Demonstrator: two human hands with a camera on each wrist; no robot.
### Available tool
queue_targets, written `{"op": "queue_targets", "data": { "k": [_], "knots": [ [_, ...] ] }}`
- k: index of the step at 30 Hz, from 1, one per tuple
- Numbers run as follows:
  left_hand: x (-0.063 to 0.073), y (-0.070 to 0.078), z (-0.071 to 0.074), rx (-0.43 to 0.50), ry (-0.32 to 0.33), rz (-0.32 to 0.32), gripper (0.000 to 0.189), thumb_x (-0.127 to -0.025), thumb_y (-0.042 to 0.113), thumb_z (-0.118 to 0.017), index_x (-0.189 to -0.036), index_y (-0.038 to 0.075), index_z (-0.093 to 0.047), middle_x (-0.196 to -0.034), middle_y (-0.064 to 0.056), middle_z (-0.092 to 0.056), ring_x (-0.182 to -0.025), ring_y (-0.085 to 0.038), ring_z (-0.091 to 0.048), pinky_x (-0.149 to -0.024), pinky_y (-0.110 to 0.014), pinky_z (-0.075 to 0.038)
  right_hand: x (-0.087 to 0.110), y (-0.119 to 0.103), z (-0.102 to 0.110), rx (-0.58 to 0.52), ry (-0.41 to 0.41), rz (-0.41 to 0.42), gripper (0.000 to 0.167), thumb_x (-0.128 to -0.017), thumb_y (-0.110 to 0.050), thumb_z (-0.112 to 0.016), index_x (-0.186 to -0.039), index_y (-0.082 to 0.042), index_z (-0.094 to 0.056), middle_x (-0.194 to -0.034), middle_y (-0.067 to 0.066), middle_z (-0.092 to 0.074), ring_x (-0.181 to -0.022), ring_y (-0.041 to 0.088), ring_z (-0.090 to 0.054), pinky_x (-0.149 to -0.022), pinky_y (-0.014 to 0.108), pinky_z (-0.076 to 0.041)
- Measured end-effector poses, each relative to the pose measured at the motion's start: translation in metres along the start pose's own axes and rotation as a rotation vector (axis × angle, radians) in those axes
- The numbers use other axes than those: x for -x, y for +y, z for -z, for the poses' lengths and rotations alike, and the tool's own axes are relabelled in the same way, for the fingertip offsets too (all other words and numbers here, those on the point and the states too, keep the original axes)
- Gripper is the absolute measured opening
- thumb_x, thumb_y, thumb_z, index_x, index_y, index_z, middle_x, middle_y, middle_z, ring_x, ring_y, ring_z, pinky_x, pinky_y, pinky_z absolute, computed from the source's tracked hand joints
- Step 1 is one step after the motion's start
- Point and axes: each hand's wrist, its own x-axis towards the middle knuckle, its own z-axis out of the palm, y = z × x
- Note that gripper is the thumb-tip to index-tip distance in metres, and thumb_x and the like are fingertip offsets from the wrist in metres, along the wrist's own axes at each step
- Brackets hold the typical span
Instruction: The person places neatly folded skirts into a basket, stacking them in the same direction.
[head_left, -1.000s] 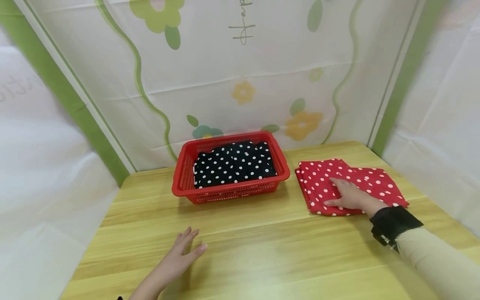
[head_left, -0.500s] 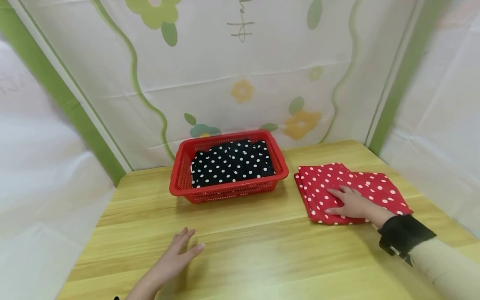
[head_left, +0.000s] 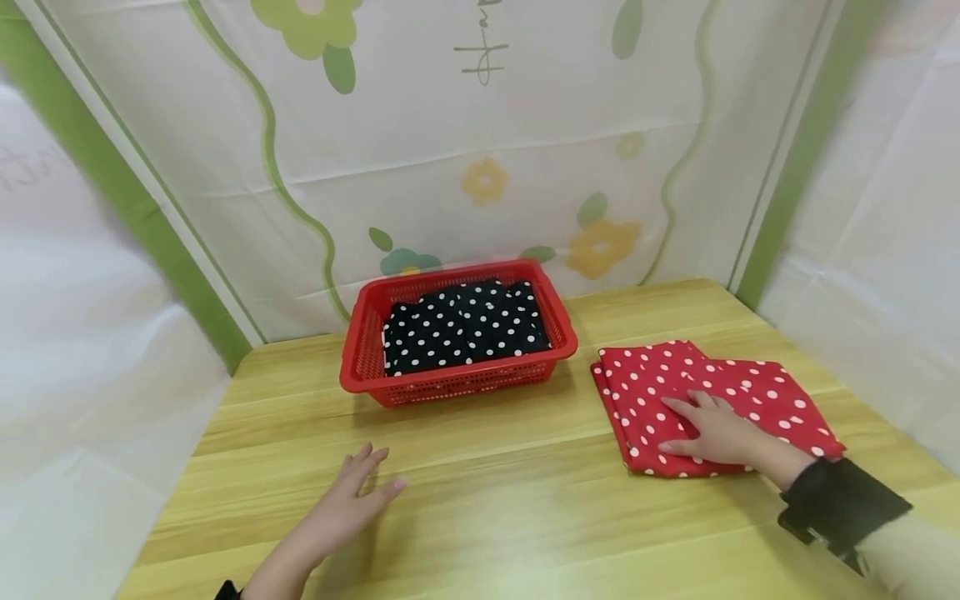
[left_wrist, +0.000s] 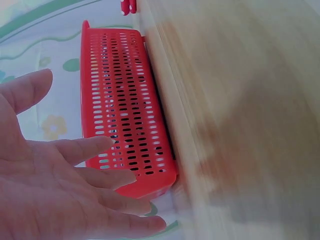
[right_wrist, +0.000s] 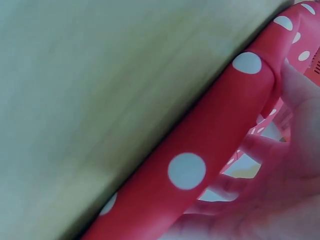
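Observation:
A folded red cloth with white dots [head_left: 765, 396] lies on the right part of the table. My right hand [head_left: 712, 429] rests on top of it with the fingers spread. In the right wrist view the cloth's thick folded edge [right_wrist: 190, 165] runs beside the fingers. My left hand [head_left: 341, 504] is over the left front of the table, fingers apart and holding nothing. Behind it stands a red plastic basket [head_left: 457, 385], and a folded black cloth with white dots [head_left: 465, 325] lies inside. From the left wrist, the basket's slotted side shows beyond the fingers.
The wooden table [head_left: 510, 517] meets a white flowered curtain [head_left: 420, 167] at the back. More white curtain hangs along the left and right sides. The basket stands near the back edge.
The red cloth has slid toward the front and slightly right, with my right hand moving along on it. My left hand has hardly moved. The basket stays in place.

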Motion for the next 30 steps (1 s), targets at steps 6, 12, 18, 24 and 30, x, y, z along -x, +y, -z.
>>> {"op": "queue_targets", "data": {
  "k": [6,12,18,24,30],
  "knots": [
    [0.002,-0.002,0.000,-0.012,-0.007,0.016,0.068,-0.097,0.036,-0.059,-0.145,-0.006,-0.037,-0.155,-0.032,-0.010,-0.139,-0.056,0.007,-0.103,-0.071,0.000,0.008,-0.006,-0.006,-0.011,0.004,-0.015,0.097,-0.068,-0.052,-0.082,-0.137,0.006,-0.047,-0.128,0.039,-0.037,-0.112,0.055,-0.037,-0.076,0.061,-0.051],
    [0.002,-0.005,0.001,-0.025,-0.004,0.049,0.070,-0.096,0.038,-0.058,-0.146,-0.006,-0.036,-0.155,-0.031,-0.009,-0.139,-0.054,0.007,-0.104,-0.070,0.000,0.017,-0.010,-0.009,-0.009,-0.007,-0.010,0.093,-0.069,-0.049,-0.082,-0.136,0.007,-0.048,-0.127,0.040,-0.037,-0.112,0.056,-0.037,-0.074,0.062,-0.051],
    [0.002,-0.008,0.000,-0.020,0.002,0.048,0.069,-0.096,0.037,-0.059,-0.145,-0.006,-0.036,-0.155,-0.031,-0.010,-0.139,-0.055,0.007,-0.103,-0.071,-0.001,0.024,-0.013,-0.009,-0.027,-0.020,-0.010,0.092,-0.069,-0.048,-0.082,-0.136,0.006,-0.048,-0.129,0.039,-0.038,-0.113,0.056,-0.036,-0.074,0.062,-0.051],
    [0.003,-0.009,-0.001,-0.021,0.006,0.052,0.070,-0.096,0.038,-0.060,-0.145,-0.005,-0.037,-0.155,-0.031,-0.011,-0.139,-0.054,0.006,-0.104,-0.070,-0.001,0.033,-0.016,-0.009,-0.048,-0.037,-0.014,0.094,-0.068,-0.048,-0.083,-0.137,0.005,-0.048,-0.131,0.039,-0.036,-0.115,0.057,-0.034,-0.073,0.060,-0.052],
    [0.005,-0.010,-0.001,-0.043,0.000,0.051,0.070,-0.096,0.039,-0.059,-0.146,-0.005,-0.037,-0.155,-0.030,-0.011,-0.139,-0.055,0.005,-0.103,-0.071,-0.001,0.034,-0.019,-0.011,-0.048,-0.028,-0.010,0.093,-0.067,-0.047,-0.084,-0.136,0.005,-0.049,-0.131,0.039,-0.036,-0.115,0.058,-0.034,-0.073,0.060,-0.052]
  ]
}}
